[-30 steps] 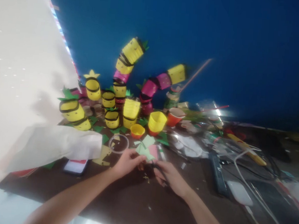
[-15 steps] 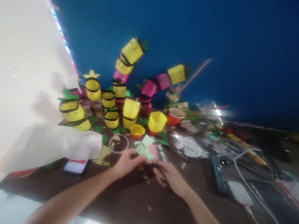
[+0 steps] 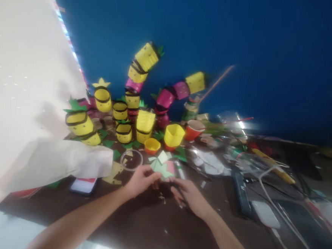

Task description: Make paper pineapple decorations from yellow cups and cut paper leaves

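My left hand (image 3: 142, 180) pinches a pale green piece of paper (image 3: 160, 167) between thumb and fingers, just left of the middle. To its right, my right hand (image 3: 191, 196) is closed around dark-handled scissors (image 3: 176, 186), their tips close to the paper's lower edge. Blur hides the blades. Behind the paper lies a pink slip (image 3: 170, 165). Small paper scraps (image 3: 162, 197) are scattered on the dark table (image 3: 147, 225) below my hands. A roll of clear tape (image 3: 131, 160) lies beside my left hand.
Yellow cups with green paper leaves (image 3: 123, 133) stand behind, with stacked yellow cups (image 3: 174, 135) and a red cup (image 3: 195, 130). At left lie a phone (image 3: 83, 185) and white paper (image 3: 66, 161). A power strip (image 3: 241, 192) and white cables (image 3: 286, 218) occupy the right.
The green paper has shifted slightly in my left hand, and a notched edge now shows near the scissors. Both hands stay in nearly the same place.
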Action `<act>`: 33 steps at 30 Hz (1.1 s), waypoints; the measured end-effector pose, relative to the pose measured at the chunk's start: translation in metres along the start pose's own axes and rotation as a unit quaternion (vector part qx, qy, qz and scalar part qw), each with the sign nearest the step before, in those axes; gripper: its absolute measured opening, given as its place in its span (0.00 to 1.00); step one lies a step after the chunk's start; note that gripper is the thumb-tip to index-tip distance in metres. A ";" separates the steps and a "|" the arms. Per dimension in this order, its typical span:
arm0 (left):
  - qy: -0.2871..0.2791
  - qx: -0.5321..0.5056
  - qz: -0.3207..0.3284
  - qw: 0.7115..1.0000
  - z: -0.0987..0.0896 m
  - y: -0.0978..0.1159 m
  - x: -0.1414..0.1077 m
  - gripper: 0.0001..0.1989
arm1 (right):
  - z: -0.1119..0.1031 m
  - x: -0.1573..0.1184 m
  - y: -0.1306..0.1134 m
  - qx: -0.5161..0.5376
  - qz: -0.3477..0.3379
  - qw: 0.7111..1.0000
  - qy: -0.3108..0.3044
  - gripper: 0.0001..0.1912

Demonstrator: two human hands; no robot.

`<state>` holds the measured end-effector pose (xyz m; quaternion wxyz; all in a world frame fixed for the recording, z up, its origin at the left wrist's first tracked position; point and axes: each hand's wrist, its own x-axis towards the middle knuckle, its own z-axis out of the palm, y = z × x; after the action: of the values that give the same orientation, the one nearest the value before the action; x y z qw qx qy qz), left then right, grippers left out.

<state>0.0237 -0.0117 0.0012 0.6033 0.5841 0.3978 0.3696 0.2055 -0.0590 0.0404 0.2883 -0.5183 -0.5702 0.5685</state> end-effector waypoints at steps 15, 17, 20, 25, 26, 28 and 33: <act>-0.002 -0.017 0.006 1.000 -0.001 -0.001 0.000 0.18 | -0.005 0.000 0.005 -0.004 -0.002 1.000 -0.005 0.22; -0.005 -0.019 0.009 1.000 -0.001 -0.002 0.000 0.18 | -0.004 0.000 0.005 -0.004 -0.009 1.000 -0.003 0.22; -0.007 -0.020 0.004 1.000 -0.001 -0.001 0.000 0.19 | -0.005 0.000 0.006 0.000 -0.006 1.000 -0.001 0.21; -0.002 -0.021 0.007 1.000 0.000 -0.001 0.000 0.18 | -0.003 -0.001 0.004 0.008 0.016 1.000 0.014 0.21; -0.001 -0.019 0.007 1.000 0.000 -0.001 0.000 0.18 | -0.003 -0.001 0.003 0.004 0.019 1.000 0.018 0.21; 0.001 -0.019 0.007 1.000 0.000 -0.001 0.000 0.18 | -0.002 -0.001 0.001 0.000 0.024 0.999 0.021 0.20; 0.010 -0.020 0.014 1.000 0.000 0.000 0.000 0.18 | -0.003 -0.002 -0.003 -0.006 0.018 1.000 0.025 0.21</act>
<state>0.0232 -0.0118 0.0010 0.6060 0.5736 0.3879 0.3915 0.2080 -0.0588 0.0442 0.2889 -0.5440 -0.5569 0.5572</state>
